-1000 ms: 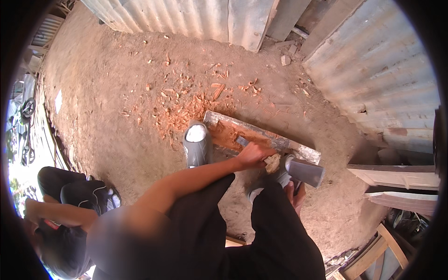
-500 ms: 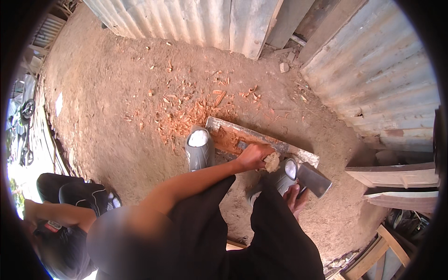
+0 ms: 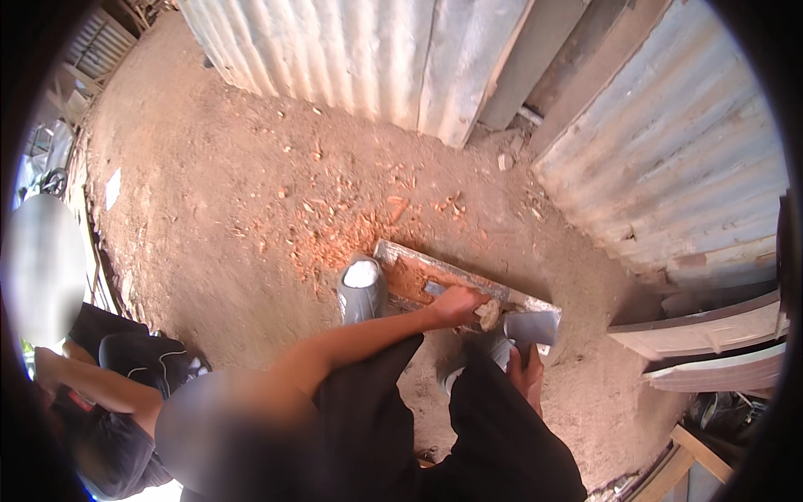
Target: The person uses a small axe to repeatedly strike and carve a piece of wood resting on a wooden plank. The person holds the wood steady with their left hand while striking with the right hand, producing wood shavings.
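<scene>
Gripping with curled fingers, left hand point(image 3: 456, 307) on a frayed-handled chisel point(image 3: 434, 289), right hand point(image 3: 527, 375) on a blocky grey mallet point(image 3: 531, 327).

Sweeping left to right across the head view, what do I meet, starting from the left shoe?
Grey left shoe → left hand gripping the chisel → broad grey-headed tool in the right hand → curved wooden boards.

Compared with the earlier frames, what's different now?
The right hand has swung the grey hammer back leftward, from out to the right half a second ago to close beside the handle of the chisel. The camera view also shifted, so the board sits lower in the picture. Nothing was taken or released; the left hand still grips the chisel over the board.
</scene>
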`<move>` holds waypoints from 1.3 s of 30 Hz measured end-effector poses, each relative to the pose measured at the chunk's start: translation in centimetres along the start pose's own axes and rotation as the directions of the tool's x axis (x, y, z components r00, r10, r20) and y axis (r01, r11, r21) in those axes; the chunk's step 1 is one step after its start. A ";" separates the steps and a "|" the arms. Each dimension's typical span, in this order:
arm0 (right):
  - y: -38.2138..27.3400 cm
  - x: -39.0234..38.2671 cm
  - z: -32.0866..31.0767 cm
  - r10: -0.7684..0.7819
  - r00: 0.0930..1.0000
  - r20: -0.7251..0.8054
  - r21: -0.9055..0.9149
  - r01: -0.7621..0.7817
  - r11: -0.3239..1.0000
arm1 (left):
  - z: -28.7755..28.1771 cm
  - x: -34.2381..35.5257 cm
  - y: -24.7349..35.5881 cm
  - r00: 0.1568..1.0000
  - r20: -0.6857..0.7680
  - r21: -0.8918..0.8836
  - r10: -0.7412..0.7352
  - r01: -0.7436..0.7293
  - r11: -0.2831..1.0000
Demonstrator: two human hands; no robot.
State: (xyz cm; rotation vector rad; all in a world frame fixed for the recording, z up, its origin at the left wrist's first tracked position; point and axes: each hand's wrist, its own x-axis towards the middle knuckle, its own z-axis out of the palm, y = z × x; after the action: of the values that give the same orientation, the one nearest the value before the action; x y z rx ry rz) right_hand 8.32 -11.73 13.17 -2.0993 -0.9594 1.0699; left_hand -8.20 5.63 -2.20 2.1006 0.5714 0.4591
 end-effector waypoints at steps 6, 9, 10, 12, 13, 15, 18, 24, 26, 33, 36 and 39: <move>-3.5 -1.4 -5.4 -0.053 0.998 0.040 -0.054 0.056 0.997 | -2.6 2.4 1.8 0.940 0.330 0.062 0.084 -0.111 0.992; -7.2 -1.6 -9.6 -0.038 0.998 0.056 0.017 0.037 0.999 | -6.1 4.2 3.1 0.904 0.352 0.017 0.243 -0.266 0.964; -8.6 -1.6 -11.4 -0.038 0.998 0.046 0.040 0.037 0.999 | -7.7 5.0 4.5 0.899 0.363 0.108 0.245 -0.302 0.947; -13.5 -2.4 -13.8 -0.013 0.997 0.070 0.141 0.003 0.990 | -11.5 6.1 6.8 0.890 0.409 0.289 0.200 -0.335 0.897; -16.8 -2.7 -14.5 0.014 0.994 0.109 0.214 -0.037 0.976 | -13.7 6.5 7.8 0.885 0.441 0.374 0.151 -0.335 0.865; -19.3 -0.3 -18.0 0.046 0.992 0.116 0.439 -0.093 0.894 | -17.7 9.8 14.5 0.804 0.593 0.461 -0.040 -0.299 0.836; -23.7 5.5 -17.9 -0.231 0.957 0.174 0.845 -0.025 0.534 | -22.7 11.7 19.6 0.847 0.453 0.717 -0.279 -0.160 0.678; -22.1 13.8 -22.5 -0.087 0.982 0.170 0.829 -0.094 0.552 | -23.5 12.6 26.0 0.997 0.018 0.672 -0.076 0.044 0.739; -20.3 14.8 -24.8 -0.090 0.971 0.221 0.848 -0.146 0.510 | -21.6 12.0 24.3 0.973 -0.227 0.573 0.028 0.110 0.812; -16.1 8.5 -14.9 -0.534 0.845 0.021 0.567 0.430 0.703 | -4.1 -1.0 9.9 0.982 -0.189 0.574 -0.025 0.131 0.808; -16.0 11.7 -23.8 -0.043 0.975 0.219 0.616 -0.104 0.781 | -1.0 -1.6 11.7 0.998 0.067 0.573 -0.013 -0.028 0.819; -16.2 12.4 -26.9 0.396 0.851 0.346 0.707 -0.514 0.486 | 0.4 -2.9 12.2 0.968 0.248 0.549 -0.044 -0.104 0.830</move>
State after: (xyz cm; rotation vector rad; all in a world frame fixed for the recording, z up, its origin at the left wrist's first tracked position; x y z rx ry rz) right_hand 30.87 2.77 33.64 -1.5197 0.1300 1.5557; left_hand -7.63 -2.36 7.44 2.6815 0.5681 0.0238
